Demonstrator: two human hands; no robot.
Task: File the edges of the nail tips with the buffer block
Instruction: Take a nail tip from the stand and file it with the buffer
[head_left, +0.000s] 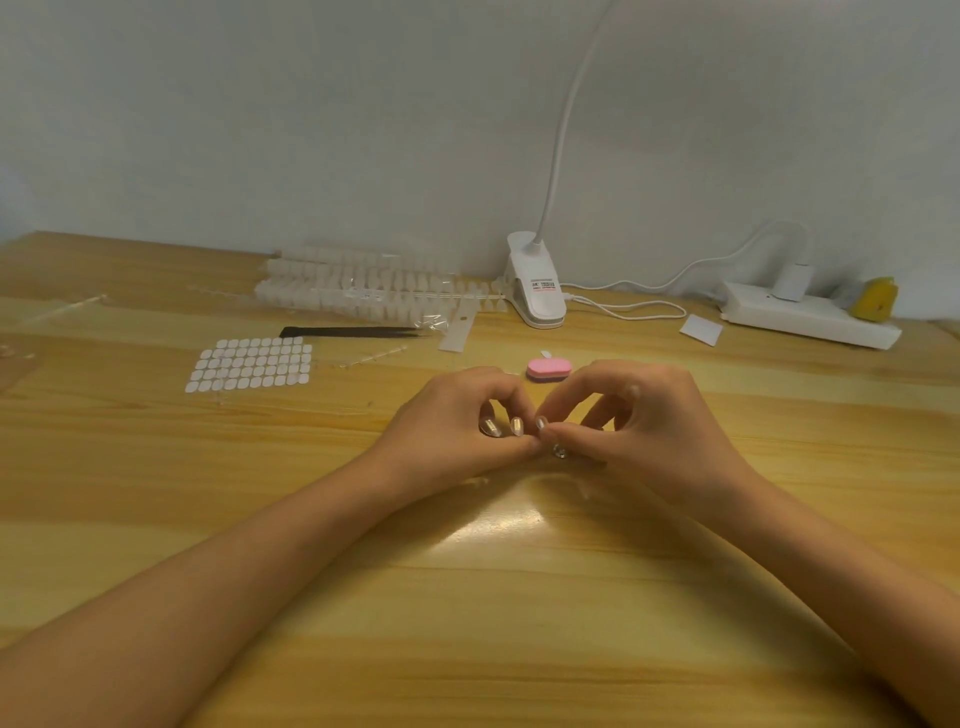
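Buffer block (549, 369) lies untouched on table (519, 613), within easy reach just beyond left hand (457, 423), curled to show nail tips (516, 426); right hand (641, 415) pinches one tip, probably seating it before filing.

Light soft, even, fairly dim. Bright glare patch on table (519, 618) nearer me than my left hand (457, 415) and right hand (644, 415). Faint shadows under my wrists. Wall (311, 130) beyond hands hazy; frame edges bowed, blurred.
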